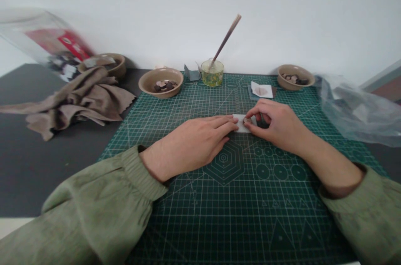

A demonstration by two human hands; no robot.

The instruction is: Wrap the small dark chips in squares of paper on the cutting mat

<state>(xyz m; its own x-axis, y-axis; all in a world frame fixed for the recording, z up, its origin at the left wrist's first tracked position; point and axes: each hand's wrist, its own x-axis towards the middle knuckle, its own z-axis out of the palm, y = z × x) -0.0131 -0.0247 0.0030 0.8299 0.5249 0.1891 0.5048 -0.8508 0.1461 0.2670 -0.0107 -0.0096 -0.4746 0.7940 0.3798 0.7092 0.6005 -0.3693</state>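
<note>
A small white sheet [240, 124], perhaps paper, lies on the green cutting mat [194, 198] in the middle of the head view. My left hand [200, 140] rests flat with its fingers stretched out, the fingertips on the sheet's left end. Over the sheet's right part, my right hand [272, 125] pinches a small brownish piece [245, 121] between thumb and fingers. That piece touches or sits just above the sheet; I cannot tell which. Its exact kind is too small to make out, and the fingers partly cover it.
Bowls of small brown pieces stand at back left [161, 83] and back right [295, 77]. Between them are a yellow-green glass [212, 74] holding a stick and folded sheets [262, 90]. A brown cloth [78, 102] lies left, a plastic bag [357, 110] right.
</note>
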